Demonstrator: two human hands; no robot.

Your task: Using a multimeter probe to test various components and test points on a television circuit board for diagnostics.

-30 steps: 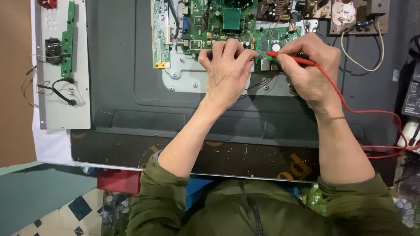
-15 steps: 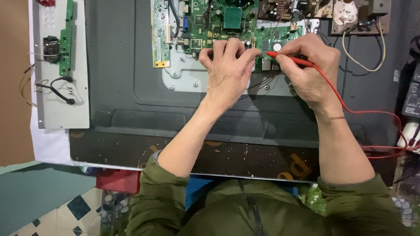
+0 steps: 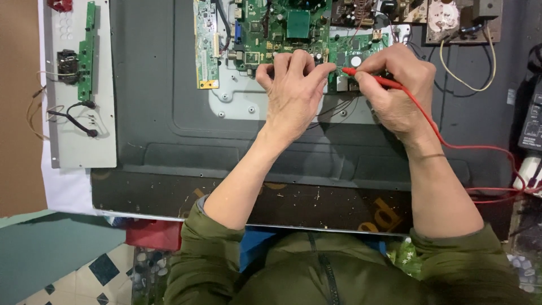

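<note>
A green circuit board [image 3: 293,28] is mounted on the dark back panel [image 3: 158,101] of a flat screen lying face down. My left hand [image 3: 293,93] rests palm down on the board's lower edge, fingers curled together; whether it holds anything is hidden. My right hand [image 3: 395,90] pinches a red test probe [image 3: 367,78] whose tip touches the board just right of my left fingers. The probe's red lead [image 3: 468,148] runs off to the right.
A narrow green board [image 3: 206,45] sits left of the main one. A grey metal strip [image 3: 79,85] with a small board and black wires lies at far left. More boards and a yellow wire loop [image 3: 466,68] are at top right. A dark meter-like box [image 3: 530,124] is at the right edge.
Both hands stay in place on the board; the probe tip remains at about the same spot. No clear movement.
</note>
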